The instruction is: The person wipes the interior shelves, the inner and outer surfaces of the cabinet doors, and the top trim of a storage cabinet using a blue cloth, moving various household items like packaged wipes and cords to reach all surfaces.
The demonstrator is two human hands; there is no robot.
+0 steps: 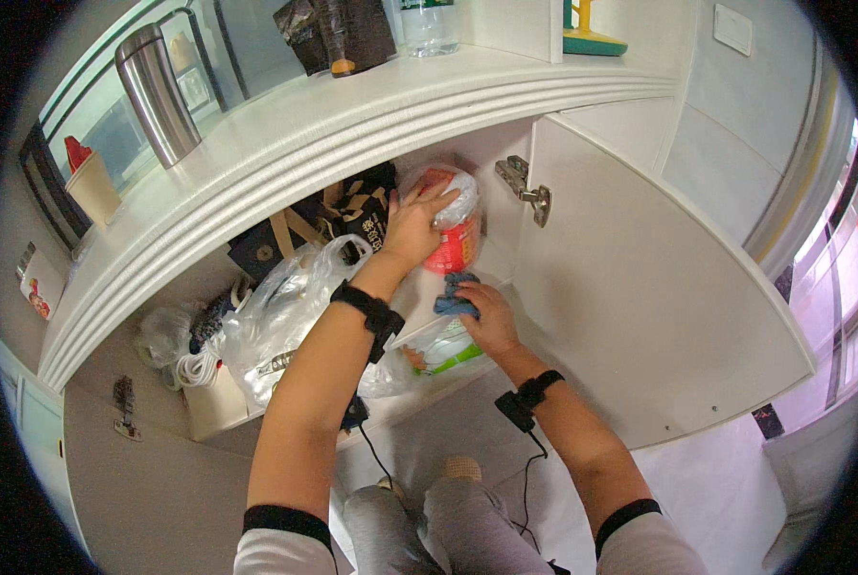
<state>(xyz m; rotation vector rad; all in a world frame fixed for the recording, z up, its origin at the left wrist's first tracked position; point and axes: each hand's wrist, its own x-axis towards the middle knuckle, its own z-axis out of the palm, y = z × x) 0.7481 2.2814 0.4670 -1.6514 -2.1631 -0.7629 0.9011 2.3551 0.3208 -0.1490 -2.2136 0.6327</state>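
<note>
My left hand (418,226) reaches into the open cabinet and lies over a red package in clear plastic (454,248). Its fingers are spread across the package's upper side; whether they grip it is hard to tell. Just in front, my right hand (488,316) holds a bunched blue cloth (457,296) at the front of the shelf (414,320). Left of the package, dark paper bags (263,248) with tan handles stand at the back. A white translucent plastic bag (278,316) fills the shelf beside my left forearm.
The right cabinet door (630,287) stands open on its metal hinge (526,188). A green-and-white package (450,352) sits on the lower level. Coiled white cable (199,366) lies at the left. On the countertop (328,111) stand a steel flask (157,100), a paper cup (94,187) and a water bottle (429,32).
</note>
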